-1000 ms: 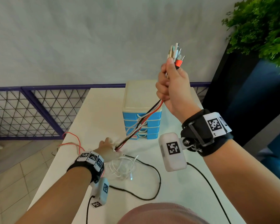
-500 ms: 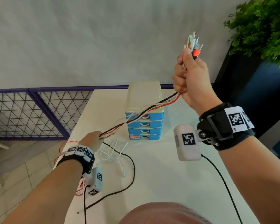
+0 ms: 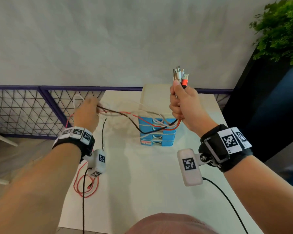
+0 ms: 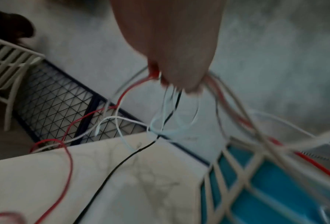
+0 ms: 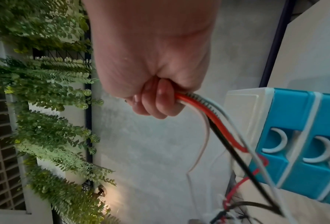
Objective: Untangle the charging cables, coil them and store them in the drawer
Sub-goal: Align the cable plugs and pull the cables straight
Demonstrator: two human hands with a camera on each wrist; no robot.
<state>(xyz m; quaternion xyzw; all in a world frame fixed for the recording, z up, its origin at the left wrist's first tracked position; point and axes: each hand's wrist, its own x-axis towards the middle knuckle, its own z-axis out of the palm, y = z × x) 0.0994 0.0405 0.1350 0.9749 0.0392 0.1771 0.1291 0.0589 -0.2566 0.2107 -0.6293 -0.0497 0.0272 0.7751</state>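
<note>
Since a moment earlier, left hand (image 3: 87, 114) rose off the bench (image 3: 142, 174); both hands gripped cables (image 3: 134, 115), right hand (image 3: 184, 105) clutching plugs (image 3: 180, 75).

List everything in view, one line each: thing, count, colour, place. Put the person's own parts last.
charging cables: several, red, black and white, strung in the air between both hands, loose ends trailing onto the table
plugs: a bunch, silver with one red, sticking up from the right fist
drawer unit: one, blue drawer fronts in a cream frame, at the far middle of the table, all drawers shut
table: one, white
mesh fence: one, purple frame, behind the table on the left
plant: one, green, upper right
wrist cameras: two, white, one under each wrist
left hand: grips the cables mid-length
right hand: grips the cables near the plugs
</note>
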